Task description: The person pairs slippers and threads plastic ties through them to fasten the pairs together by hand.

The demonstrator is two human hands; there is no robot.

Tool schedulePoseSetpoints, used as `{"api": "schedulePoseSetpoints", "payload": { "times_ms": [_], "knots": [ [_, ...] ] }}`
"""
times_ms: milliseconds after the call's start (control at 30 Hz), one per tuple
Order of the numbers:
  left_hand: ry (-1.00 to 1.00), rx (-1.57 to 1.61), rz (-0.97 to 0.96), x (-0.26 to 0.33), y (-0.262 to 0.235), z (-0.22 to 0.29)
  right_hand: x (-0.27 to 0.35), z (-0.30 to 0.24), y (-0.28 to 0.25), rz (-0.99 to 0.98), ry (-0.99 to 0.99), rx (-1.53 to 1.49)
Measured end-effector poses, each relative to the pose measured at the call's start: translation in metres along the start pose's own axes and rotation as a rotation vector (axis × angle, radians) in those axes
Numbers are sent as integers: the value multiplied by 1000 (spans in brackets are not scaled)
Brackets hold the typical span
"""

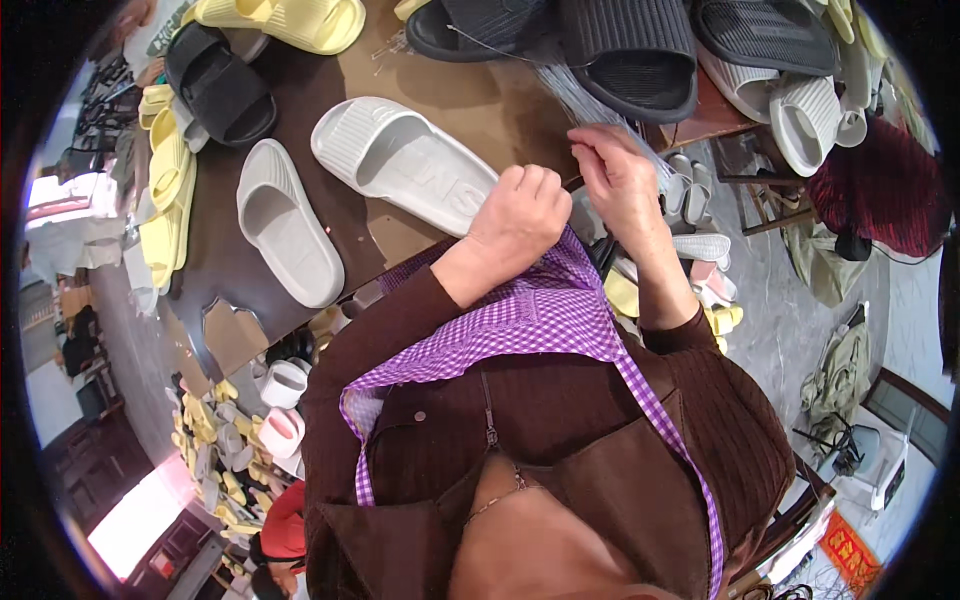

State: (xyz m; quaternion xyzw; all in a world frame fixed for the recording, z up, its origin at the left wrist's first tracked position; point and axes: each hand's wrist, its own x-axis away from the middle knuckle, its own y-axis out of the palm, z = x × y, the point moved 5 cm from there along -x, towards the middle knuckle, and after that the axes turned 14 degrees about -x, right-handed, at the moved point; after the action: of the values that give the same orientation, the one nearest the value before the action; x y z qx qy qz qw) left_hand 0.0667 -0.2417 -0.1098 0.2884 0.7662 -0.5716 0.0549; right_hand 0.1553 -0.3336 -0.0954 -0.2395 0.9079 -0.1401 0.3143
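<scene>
My left hand [520,222] is closed in a fist at the heel end of a light grey slide sandal [400,160] on the table. Whatever the fist holds, if anything, is hidden. My right hand [622,180] is just to the right, its fingers bent and pressed together beside a bundle of thin pale strands [590,95]. Whether a strand is between those fingers is too fine to make out. A second light grey slide [290,225] lies to the left, apart from both hands.
Black slides [630,50] lie across the table's far side, with another black slide [220,85] at the far left. Yellow slides [170,190] line the left edge. More grey slides [805,120] sit at the right. Piled slides [225,440] cover the floor at lower left.
</scene>
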Motion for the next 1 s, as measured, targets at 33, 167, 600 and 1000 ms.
{"api": "schedulePoseSetpoints", "payload": {
  "times_ms": [33,167,600,1000],
  "knots": [
    [-1,19,17,1,-1,-1,-2,1,1,-3,16,1],
    [-106,247,132,0,-16,-14,-8,12,4,-74,92,46],
    [-1327,1652,781,170,-70,-134,-17,8,9,-153,110,190],
    [-1664,1553,628,214,-84,-116,-12,-56,115,-471,19,61]
  ]
}}
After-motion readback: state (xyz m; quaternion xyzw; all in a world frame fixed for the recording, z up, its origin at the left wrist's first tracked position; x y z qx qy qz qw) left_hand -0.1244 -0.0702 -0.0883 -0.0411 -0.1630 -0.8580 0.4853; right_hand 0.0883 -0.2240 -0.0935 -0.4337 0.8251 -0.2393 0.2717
